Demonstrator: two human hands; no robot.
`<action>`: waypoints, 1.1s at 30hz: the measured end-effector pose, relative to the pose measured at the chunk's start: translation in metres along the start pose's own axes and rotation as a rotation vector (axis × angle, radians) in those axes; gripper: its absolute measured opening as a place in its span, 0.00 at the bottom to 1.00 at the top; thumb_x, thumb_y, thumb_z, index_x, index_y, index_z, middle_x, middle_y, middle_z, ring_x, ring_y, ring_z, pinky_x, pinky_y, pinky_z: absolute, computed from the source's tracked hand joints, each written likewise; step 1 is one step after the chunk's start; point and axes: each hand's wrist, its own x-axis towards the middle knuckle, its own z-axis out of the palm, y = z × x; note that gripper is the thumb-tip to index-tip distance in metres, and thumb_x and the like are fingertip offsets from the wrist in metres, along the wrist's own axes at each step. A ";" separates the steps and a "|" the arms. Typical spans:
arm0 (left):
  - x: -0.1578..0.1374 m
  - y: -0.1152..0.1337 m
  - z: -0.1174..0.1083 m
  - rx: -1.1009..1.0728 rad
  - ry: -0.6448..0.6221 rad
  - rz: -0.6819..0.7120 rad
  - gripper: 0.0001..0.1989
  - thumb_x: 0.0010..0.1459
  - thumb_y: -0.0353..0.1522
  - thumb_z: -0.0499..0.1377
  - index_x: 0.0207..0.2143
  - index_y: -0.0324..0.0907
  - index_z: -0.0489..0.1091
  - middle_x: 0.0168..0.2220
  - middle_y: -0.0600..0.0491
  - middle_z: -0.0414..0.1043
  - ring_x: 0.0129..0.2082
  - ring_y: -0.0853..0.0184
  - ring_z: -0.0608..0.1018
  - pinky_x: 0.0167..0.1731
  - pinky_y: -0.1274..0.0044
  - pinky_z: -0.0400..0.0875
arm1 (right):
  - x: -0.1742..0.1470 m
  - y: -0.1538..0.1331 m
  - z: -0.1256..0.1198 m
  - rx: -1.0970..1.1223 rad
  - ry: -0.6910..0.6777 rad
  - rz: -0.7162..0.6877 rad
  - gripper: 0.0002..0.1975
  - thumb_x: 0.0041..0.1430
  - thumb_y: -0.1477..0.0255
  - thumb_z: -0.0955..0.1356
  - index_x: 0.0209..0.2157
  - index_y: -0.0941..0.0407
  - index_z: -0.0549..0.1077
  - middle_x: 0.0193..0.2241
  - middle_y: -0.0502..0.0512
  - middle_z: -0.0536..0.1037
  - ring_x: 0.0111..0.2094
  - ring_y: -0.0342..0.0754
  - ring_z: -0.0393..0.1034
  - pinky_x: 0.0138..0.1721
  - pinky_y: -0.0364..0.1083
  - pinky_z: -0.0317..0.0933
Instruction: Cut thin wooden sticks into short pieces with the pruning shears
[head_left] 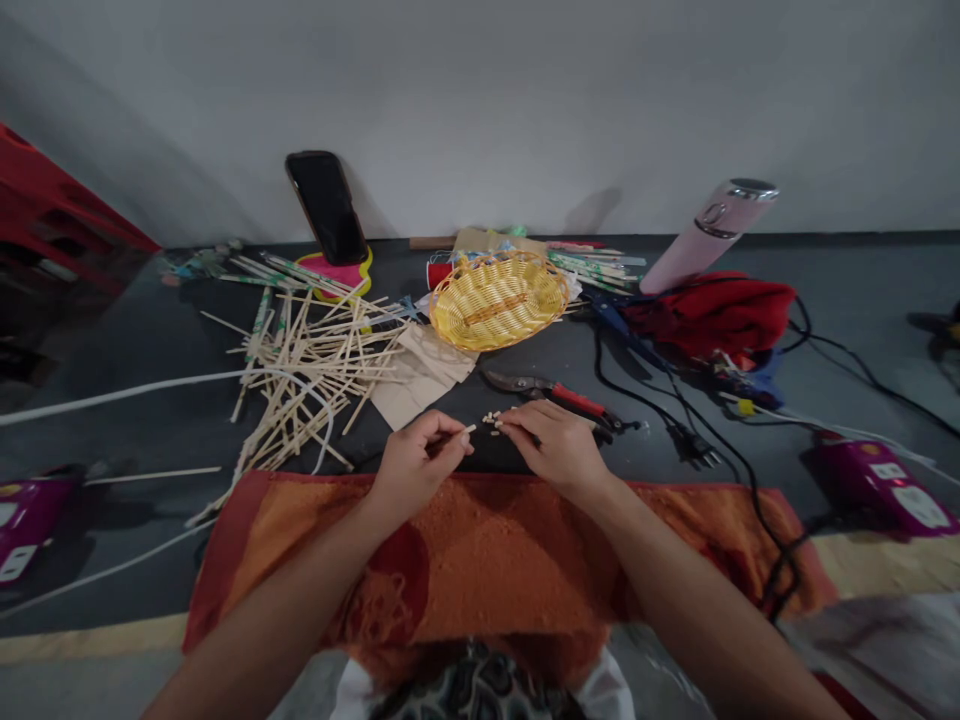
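Note:
My left hand (429, 452) pinches a short pale stick piece (469, 430) between thumb and fingers, its end pointing right. Facing it across a small gap, my right hand (553, 443) is closed with a pale bit (501, 424) at its fingertips; whether it grips that bit or only touches it is hard to tell. A few cut stick pieces (491, 417) lie on the dark table just beyond the fingertips. Red-handled pruning shears (574, 398) rest behind my right hand. Both forearms cross an orange towel (510, 560) at the table's front edge.
Loose thin sticks (315, 360) are heaped at left beside brown paper (420, 375). A yellow woven basket (501, 300) stands centre back. A phone (326, 205) leans by the wall. At right are a pink flask (709, 235), red cloth (720, 310), a black cable (694, 450) and a purple socket box (889, 485).

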 end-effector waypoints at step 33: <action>-0.001 -0.003 0.005 -0.050 -0.047 0.004 0.07 0.58 0.36 0.57 0.33 0.41 0.71 0.28 0.54 0.79 0.29 0.70 0.78 0.28 0.82 0.69 | 0.030 0.009 -0.028 -0.325 -0.041 0.009 0.15 0.63 0.76 0.62 0.51 0.59 0.69 0.47 0.61 0.72 0.49 0.54 0.64 0.52 0.54 0.60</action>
